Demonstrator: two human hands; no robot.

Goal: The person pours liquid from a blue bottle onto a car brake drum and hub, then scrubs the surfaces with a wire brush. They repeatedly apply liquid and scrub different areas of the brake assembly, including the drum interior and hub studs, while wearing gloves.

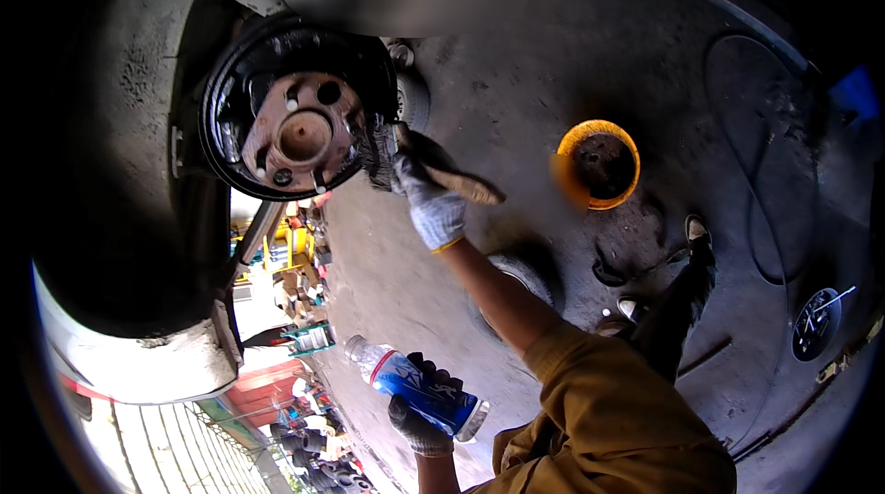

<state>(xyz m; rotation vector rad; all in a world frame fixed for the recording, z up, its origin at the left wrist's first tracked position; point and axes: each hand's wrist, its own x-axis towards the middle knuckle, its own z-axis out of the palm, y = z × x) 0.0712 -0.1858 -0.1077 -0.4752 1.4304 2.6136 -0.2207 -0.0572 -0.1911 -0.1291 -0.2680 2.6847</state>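
My left hand [422, 416], in a dark-palmed work glove, is closed round a clear plastic bottle [419, 391] with a blue label, held tilted. Stretched out at the upper middle, my right hand [426, 194] in a grey glove grips a brush [466, 184] with a wooden handle. Its dark bristles are at the right edge of an exposed wheel hub assembly [302, 135]. The hub has a rusty brown flange with studs, set in front of a round black backing plate. I cannot tell exactly where the bristles touch it.
A yellow-rimmed bucket [634, 171] with dark contents stands on the grey floor. A tyre [518, 277] lies beneath my right forearm. Farther right are a hose [751, 185] and a round tray of small parts [816, 328]. The vehicle body [138, 61] fills the left side.
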